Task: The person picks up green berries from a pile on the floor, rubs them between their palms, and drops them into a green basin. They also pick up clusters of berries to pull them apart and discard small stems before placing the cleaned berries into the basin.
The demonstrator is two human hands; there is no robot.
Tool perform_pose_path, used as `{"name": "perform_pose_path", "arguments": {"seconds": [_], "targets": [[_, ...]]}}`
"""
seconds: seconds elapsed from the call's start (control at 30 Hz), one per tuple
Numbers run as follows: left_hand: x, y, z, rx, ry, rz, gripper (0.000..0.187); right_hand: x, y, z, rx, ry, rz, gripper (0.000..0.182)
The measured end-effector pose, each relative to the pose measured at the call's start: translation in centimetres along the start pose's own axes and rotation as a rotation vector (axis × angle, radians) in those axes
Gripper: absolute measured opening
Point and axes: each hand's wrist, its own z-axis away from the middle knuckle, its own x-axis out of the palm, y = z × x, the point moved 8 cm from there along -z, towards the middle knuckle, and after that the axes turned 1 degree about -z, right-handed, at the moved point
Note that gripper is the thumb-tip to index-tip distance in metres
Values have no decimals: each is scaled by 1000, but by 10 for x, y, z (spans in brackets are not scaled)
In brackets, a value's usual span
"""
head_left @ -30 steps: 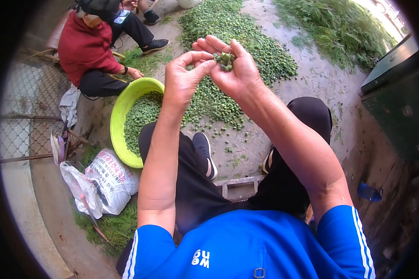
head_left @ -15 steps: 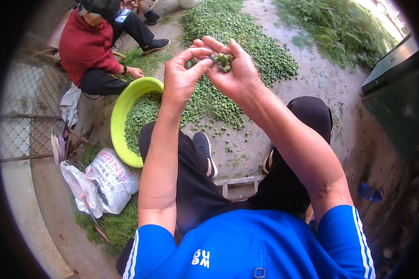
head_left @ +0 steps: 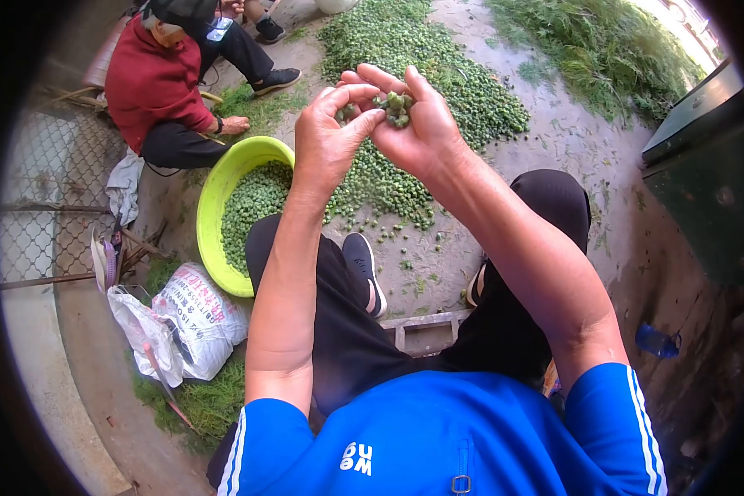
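Observation:
Both hands are raised in front of me over my knees. My right hand is cupped around a small cluster of green fruits. My left hand meets it fingertip to fingertip and pinches a single green fruit between thumb and fingers. Below the hands a large heap of loose green fruits covers the concrete ground. A lime-green basin partly filled with the same fruits stands to the left of my left leg.
A person in a red top crouches at the far left beside the basin. A printed white sack and plastic bags lie at lower left. Cut green branches are piled at the back right. A dark green box stands on the right.
My left fingers have shifted a little along the cluster and now pinch one fruit apart from it. The hands stay at the same height. The basin appears slightly shifted as my head moved.

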Motion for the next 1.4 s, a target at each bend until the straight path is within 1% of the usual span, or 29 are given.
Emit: {"name": "perform_pose_path", "arguments": {"seconds": [0.07, 0.1, 0.17, 0.3, 0.37, 0.4, 0.47, 0.5, 0.57, 0.6, 0.67, 0.7, 0.73, 0.8, 0.83, 0.87, 0.9, 0.93, 1.0, 1.07, 1.1, 1.13, 1.2, 1.23, 1.27, 1.3, 1.33, 1.4], "targets": [[1, 1, 0, -40, -25, -108, 24, 1, -1, 0, -12, -11, 34, 57], [2, 0, 1, -40, -24, -108, 24, 1, -1, 2, -10, 0, 38, 57], [4, -10, 2, -144, -39, -14, 20, 1, -1, 2, -7, 11, 43, 57], [6, 2, 3, -156, -53, -80, 17, -2, -2, 2, 2, -6, 58, 56], [6, 3, 2, -89, -38, -104, 14, -2, -1, 1, 5, -28, 88, 56], [6, 3, 2, -90, -38, -104, 14, -3, -1, 0, 4, -22, 79, 56], [4, 10, 2, -4, -19, -172, 13, -5, 0, -2, 6, -17, 71, 57], [4, 6, 1, -5, -17, -174, 13, -5, 1, -2, 9, -20, 46, 57], [6, -14, 1, -116, -28, 244, 13, -6, 1, -2, 14, -24, 21, 57], [-1, -10, 2, -116, -26, 242, 13, -5, 1, -1, 28, -20, -10, 58], [-20, -19, 11, -422, -32, 542, 15, -1, 1, 1, 47, -20, -39, 58], [-39, -20, 15, -445, 34, 481, 20, 3, 2, 3, 52, -41, -28, 60], [-62, -23, 15, -378, 92, 440, 21, 6, 2, 4, 56, -62, -20, 62], [-124, -46, 32, -426, 117, 157, 20, 9, 4, 5, 71, -92, -26, 63], [-158, -51, 38, -345, 122, -188, 21, 12, 4, 5, 79, -121, -29, 64], [-180, -59, 54, -543, 67, -376, 24, 13, 5, 6, 77, -125, -35, 64], [-201, -61, 65, -521, 67, -657, 30, 13, 6, 6, 85, -119, -30, 65], [-214, -56, 72, -180, 38, -1131, 31, 15, 8, 7, 94, -115, -23, 66], [-222, -43, 78, -146, 149, -1254, 29, 21, 12, 11, 106, -132, -26, 66], [-198, -23, 62, -128, 128, -1001, 27, 22, 15, 13, 119, -140, -27, 66], [-180, -19, 54, -310, 170, -635, 24, 22, 16, 12, 124, -147, -30, 66], [-158, -19, 42, -153, 139, -479, 20, 22, 17, 12, 127, -154, -33, 67], [-97, 9, 25, -166, 47, -206, 21, 18, 17, 10, 129, -136, -5, 68], [-69, 22, 19, -105, 1, -62, 25, 15, 17, 10, 130, -120, 18, 69], [-43, 39, 14, -74, -72, -24, 29, 16, 17, 10, 128, -114, 21, 69], [-22, 51, 12, -41, -146, 14, 34, 13, 17, 11, 138, -51, -17, 70], [-11, 48, 11, -43, -150, 21, 34, 8, 18, 11, 147, 12, -55, 71], [9, 48, 9, 116, -183, -178, 44, 1, 13, 6, 119, -12, -11, 71]]}}
